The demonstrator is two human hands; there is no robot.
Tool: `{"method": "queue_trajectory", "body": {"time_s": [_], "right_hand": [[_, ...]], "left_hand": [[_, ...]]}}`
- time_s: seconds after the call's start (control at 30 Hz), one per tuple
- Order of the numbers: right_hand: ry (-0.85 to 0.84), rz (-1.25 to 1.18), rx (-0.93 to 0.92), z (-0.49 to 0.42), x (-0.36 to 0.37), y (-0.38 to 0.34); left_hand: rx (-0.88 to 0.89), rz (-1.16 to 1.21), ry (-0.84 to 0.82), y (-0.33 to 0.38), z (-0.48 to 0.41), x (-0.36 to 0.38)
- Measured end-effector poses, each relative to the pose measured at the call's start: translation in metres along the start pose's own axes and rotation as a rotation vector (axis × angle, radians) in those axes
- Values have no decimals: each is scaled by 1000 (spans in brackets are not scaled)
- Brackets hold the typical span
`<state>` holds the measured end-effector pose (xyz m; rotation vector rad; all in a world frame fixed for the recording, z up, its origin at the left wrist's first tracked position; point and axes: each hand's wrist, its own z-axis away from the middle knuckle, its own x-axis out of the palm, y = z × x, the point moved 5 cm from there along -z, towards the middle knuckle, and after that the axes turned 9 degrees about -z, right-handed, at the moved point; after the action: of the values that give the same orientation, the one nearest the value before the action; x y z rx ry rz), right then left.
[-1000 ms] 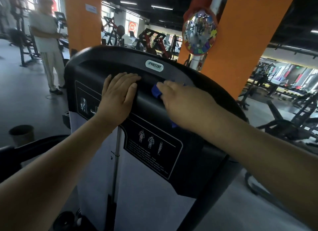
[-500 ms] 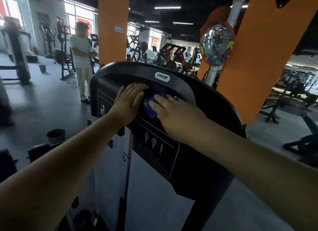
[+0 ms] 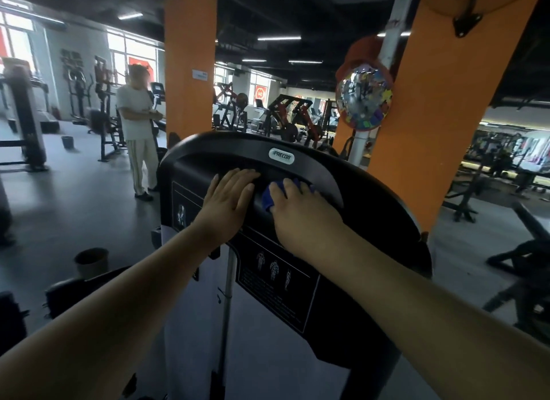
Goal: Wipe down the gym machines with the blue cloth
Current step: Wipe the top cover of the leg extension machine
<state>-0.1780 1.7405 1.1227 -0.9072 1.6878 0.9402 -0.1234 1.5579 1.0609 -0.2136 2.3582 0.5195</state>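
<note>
From the head view, my left hand (image 3: 229, 203) lies flat on the black hood of the gym machine (image 3: 372, 209), its fingers (image 3: 244, 176) straight, close together and holding nothing. Just beside it, my right hand (image 3: 300, 218) presses the blue cloth (image 3: 269, 198) against the same curved panel. Its fingers are laid out nearly straight over the cloth, which is bunched under the palm with a fold showing at the thumb side. The cloth sits below the Precor badge (image 3: 281, 156) and above the exercise placard (image 3: 276, 277). The hood is smooth, dark and slightly glossy. Around me is a dim gym with a grey floor (image 3: 74, 197) and bright windows (image 3: 131, 51). An orange pillar (image 3: 190, 72) stands behind the machine, and a convex mirror (image 3: 363, 99) hangs to the right. A person in pale clothes (image 3: 138, 122) stands at left, and a small bin (image 3: 90, 259) sits on the floor nearer me.
</note>
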Motion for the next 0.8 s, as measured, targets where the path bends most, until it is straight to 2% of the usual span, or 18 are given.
{"method": "queue_trajectory", "body": {"time_s": [0.23,0.37,0.47,0.63,0.73,0.8], "right_hand": [[38,-54,16,-38,11,-19],[93,34,103,-25,23,-1],[134,1,210,-44,17,-19],[142,-59,165,-115,21,-58],[154,17,140,-101,23,-43],[146,94,187,-79,23,-35]], "left_hand": [[216,-156,52,-25,-13,-10],[170,-109,61,-66,-36,-15],[182,-88,61,-84,-38,-6],[204,-42,117,-85,-38,0],[309,-91,110,-96,-44,-8],[310,-107,129,-107,-47,-11]]}}
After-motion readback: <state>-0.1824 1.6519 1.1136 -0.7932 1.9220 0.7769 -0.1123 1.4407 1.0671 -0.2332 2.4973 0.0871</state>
